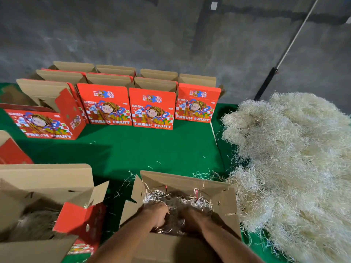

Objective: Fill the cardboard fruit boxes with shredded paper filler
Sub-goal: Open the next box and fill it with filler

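An open cardboard fruit box (pixel 226 204) stands in front of me, partly filled with shredded paper filler (pixel 176 200). Both my hands are down inside it. My left hand (pixel 158 213) has its fingers curled into the shreds. My right hand (pixel 191 215) is sunk in the filler in shadow, its fingers hidden. A big heap of pale shredded paper (pixel 296 164) lies to the right of the box. A second open box (pixel 45 186) at the left holds filler too.
Several red "FRESH FRUIT" boxes (pixel 152 109) stand open in rows at the back of the green table (pixel 144 149). Another red box (pixel 47 122) sits at the left. A pole (pixel 284 54) leans on the grey wall at the right.
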Demonstrator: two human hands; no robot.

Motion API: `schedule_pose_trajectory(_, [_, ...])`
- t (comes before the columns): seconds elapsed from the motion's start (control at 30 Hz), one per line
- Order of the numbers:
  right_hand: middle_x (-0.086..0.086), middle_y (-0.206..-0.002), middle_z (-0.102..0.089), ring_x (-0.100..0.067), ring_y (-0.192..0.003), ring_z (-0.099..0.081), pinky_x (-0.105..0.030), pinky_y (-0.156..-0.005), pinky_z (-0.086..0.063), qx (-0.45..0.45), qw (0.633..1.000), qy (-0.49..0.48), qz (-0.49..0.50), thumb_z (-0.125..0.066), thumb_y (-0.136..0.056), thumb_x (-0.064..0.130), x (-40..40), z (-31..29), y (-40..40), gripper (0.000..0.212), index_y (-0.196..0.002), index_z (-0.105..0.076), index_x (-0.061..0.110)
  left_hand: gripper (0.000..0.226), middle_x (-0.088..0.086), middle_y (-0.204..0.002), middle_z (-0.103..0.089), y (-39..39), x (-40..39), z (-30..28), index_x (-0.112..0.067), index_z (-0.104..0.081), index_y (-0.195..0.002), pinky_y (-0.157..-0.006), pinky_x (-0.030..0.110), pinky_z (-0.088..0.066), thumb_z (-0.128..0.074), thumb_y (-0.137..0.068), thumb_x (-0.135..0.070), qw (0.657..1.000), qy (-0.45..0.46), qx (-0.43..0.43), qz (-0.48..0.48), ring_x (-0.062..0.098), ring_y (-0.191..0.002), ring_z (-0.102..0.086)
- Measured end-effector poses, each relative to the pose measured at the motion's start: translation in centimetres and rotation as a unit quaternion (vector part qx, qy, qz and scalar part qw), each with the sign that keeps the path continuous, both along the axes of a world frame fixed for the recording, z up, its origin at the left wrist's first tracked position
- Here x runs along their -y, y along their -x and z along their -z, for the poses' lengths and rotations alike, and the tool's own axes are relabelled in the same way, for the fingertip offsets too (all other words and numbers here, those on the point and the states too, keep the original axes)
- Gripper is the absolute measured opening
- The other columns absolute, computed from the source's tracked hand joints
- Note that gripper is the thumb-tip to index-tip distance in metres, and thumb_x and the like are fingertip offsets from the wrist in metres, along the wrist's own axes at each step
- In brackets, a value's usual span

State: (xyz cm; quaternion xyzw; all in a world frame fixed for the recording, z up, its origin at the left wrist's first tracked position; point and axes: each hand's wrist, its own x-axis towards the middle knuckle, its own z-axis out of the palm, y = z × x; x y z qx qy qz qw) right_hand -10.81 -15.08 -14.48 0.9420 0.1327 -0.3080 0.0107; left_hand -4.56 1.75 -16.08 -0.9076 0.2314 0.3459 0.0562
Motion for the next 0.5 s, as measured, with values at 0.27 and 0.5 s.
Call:
schedule_pose_trajectory(0.27, [-0.016,-0.165,-0.016,-0.032,-0.149,-0.022,-0.039,-0.120,-0.017,0.011,0.994,-0.029,0.103,-0.038,-0.105,0.003,0.4,-0.9,-0.2,0.057,-0.158,-0.024,0.014,0.089,0.014,-0.167,0.009,0.0,-0.1,0.2,-0.034,-0.007,-0.159,-0.122,0.059,-0.007,-0.059,-0.090,-0.015,0.997,-0.069,0.000,-0.033,0.040,-0.152,0.011])
schedule_pose_trajectory(0.5, [-0.013,-0.128,-0.064,-0.032,-0.119,-0.061,-0.041,-0.102,-0.049,0.015,0.988,0.011,0.153,-0.058,-0.090,0.006,0.0,-2.5,-3.0,0.034,-0.124,-0.062,0.011,0.036,0.008,-0.121,-0.063,-1.0,1.0,-4.2,-0.015,-0.063,-0.125,-0.095,0.040,-0.051,-0.061,-0.089,-0.017,0.991,0.049,0.122,0.017,0.029,-0.113,-0.062])
